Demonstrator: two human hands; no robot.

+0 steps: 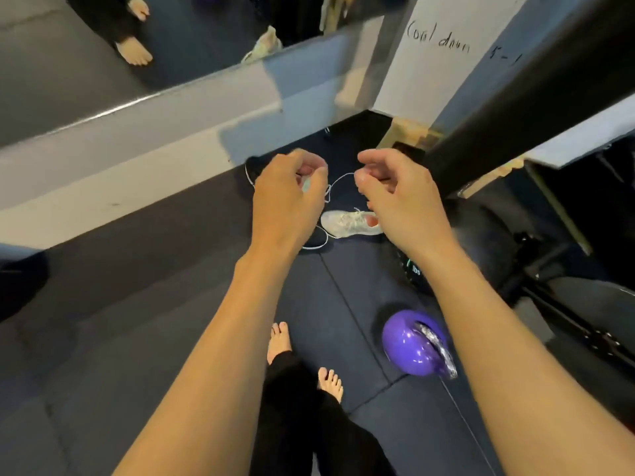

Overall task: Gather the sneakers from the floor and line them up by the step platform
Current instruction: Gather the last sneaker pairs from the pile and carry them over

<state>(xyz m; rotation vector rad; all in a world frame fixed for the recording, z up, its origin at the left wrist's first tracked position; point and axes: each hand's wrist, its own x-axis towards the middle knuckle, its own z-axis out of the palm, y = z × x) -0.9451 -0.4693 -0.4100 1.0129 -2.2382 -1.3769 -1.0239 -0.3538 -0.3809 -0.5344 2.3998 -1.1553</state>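
A white sneaker [350, 223] lies on its side on the dark mat, below and between my hands. Two black sneakers with white sole rims sit by the grey ledge [137, 146] under the mirror. One black sneaker [252, 168] is at the ledge and the other black sneaker [314, 240] is nearer me. My left hand and arm hide most of both. A thin white lace [338, 180] hangs in a loop between my raised hands. My left hand [287, 194] curls its fingers round one end and a small pale thing. My right hand [395, 190] pinches the other end.
A purple kettlebell [412, 345] stands on the mat at lower right, with a black weight [412, 269] beyond it. A black frame beam [515, 97] and machine parts fill the right side. A whiteboard [443, 46] stands at the back. My bare feet [280, 340] are below.
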